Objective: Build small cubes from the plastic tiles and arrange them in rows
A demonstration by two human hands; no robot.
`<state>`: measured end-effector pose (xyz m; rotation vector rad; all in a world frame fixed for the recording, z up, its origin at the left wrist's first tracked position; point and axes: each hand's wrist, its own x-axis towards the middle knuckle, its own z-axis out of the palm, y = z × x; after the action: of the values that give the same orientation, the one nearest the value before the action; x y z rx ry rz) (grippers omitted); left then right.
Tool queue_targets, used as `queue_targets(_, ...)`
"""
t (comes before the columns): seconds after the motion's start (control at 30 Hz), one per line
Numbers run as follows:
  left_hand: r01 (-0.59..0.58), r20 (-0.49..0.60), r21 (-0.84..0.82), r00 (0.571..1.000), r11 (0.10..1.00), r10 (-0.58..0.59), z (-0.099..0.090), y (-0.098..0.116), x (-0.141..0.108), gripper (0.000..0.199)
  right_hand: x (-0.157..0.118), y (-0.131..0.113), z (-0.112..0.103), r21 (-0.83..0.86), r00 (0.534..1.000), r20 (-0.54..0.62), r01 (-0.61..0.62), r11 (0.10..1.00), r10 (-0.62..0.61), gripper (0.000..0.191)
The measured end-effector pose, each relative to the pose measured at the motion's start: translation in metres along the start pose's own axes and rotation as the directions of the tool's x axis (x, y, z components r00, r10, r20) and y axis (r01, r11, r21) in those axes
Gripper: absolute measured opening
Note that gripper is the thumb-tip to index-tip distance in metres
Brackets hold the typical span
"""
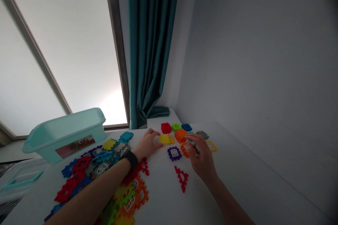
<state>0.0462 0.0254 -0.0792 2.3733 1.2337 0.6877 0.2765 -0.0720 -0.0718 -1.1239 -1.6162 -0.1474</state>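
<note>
My left hand (146,144), with a black wristwatch (130,159) on its wrist, curls with its fingertips against the edge of a yellow interlocking plastic tile (166,139). My right hand (200,156) pinches a grey plastic tile (196,148), partly hidden by the fingers, above an orange window tile (185,149). A purple window tile (174,153) and a red triangular frame piece (181,178) lie between my hands. Red, green and blue tiles stand in a row beyond them, next to an orange stack (181,135). My left forearm covers part of a colourful heap of tiles (79,179).
A mint-green plastic tub (66,140) with a picture label stands at the table's far left. The white table (237,168) meets a grey wall on the right. A teal curtain (149,42) and a bright window are behind. A clear plastic box (21,179) sits low on the left.
</note>
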Motion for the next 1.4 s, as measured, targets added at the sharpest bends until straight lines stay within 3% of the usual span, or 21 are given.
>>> queue_targets(0.37,0.063,0.050,0.081,0.996,0.995,-0.068,0.021,0.005,0.023,0.040,0.002,0.003,-0.006,-0.033,0.999,-0.014,-0.033,0.999,0.032,0.021)
queue_targets(1.4,0.080,0.085,0.196,0.991,0.977,-0.098,0.032,0.007,0.028,0.043,0.003,0.001,-0.005,-0.019,0.999,0.014,-0.034,0.999,0.034,0.023)
